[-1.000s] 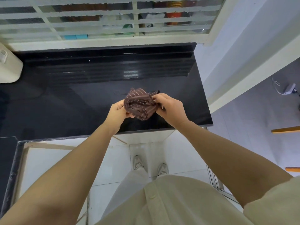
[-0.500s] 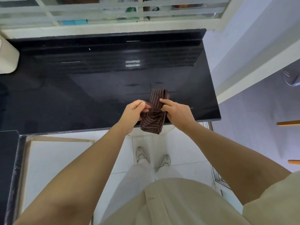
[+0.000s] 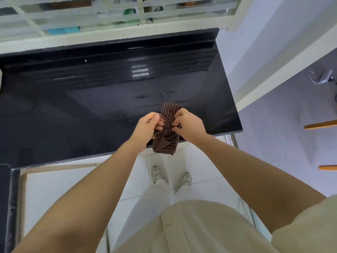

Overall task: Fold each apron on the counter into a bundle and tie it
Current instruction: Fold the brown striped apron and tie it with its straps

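One tight kitchen corner: barred window point(image 3: 109, 15) at the back, white wall point(image 3: 264, 42) on the right, pale tiled floor point(image 3: 54, 189) underfoot. Glossy black table point(image 3: 91, 106) fills the middle. It's hard, slick and reflective, so a soft bundle set on it would probably slide rather than stay put.

Brown striped apron point(image 3: 165, 145) is rolled into a compact bundle, held over the table's near edge toward its right end. Its lower end hangs past the edge, above the floor.

Judgement: light, limp cloth, no stiffness, not fragile. The fold likely loosens if the squeeze comes off, so best taken round the waist where the strap point(image 3: 165, 123) wraps.

Grip: left hand point(image 3: 145, 128) pinches what looks like a strap end at the bundle's left; right hand point(image 3: 189, 125) has fingers curled on the wrap at the right. Fingers hide the tie, so can't tell if it's cinched.
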